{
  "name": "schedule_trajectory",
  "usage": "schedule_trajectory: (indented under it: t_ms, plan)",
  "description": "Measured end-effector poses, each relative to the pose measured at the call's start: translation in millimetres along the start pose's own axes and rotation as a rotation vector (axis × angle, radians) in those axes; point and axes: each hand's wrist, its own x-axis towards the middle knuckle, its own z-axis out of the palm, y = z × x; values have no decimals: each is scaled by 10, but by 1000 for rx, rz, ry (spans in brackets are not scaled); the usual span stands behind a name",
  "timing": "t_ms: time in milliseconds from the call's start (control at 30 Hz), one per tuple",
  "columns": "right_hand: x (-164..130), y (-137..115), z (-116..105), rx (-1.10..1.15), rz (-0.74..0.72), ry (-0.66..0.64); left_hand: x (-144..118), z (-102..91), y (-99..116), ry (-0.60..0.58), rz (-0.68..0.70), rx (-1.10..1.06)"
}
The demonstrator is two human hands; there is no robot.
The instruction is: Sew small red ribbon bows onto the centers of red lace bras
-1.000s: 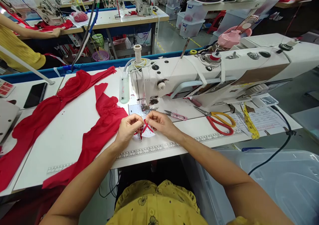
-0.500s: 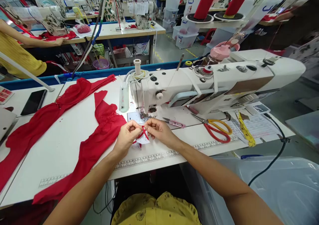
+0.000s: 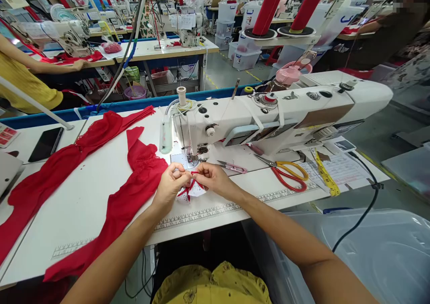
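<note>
Item: thin red ribbon (image 3: pixel 192 184), pinched between left hand (image 3: pixel 171 184) and right hand (image 3: pixel 212 178), just before the sewing machine (image 3: pixel 268 115) needle. Red fabric (image 3: pixel 134 192) left of it. Handling: keep pinches close, ribbon taut, loop flat on counter (image 3: pixel 94 187).

I could not make out how the red ribbon (image 3: pixel 190 184) was folded; my left hand (image 3: pixel 170 185) and right hand (image 3: pixel 212 178) covered most of it. The white label (image 3: pixel 197 190) beneath was too small to read. The red fabric (image 3: pixel 110 214) ran off the frame's left edge.
</note>
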Motion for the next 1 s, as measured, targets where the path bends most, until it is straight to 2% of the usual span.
schedule_trajectory:
  t_ms: [200,367,533,1000]
  plan:
    - [-16,-29,-6,-2,-5,-14,-25,-11,30,-20,6,71]
    - [-11,-37,-34,80,-2,-82,8,-68,11,-74,-37,-60]
    - [4,-28,-56,174,15,-80,51,-127,-21,-94,-73,-133]
    - [-21,-90,-48,198,20,-53,8,-78,20,-118,-14,-126]
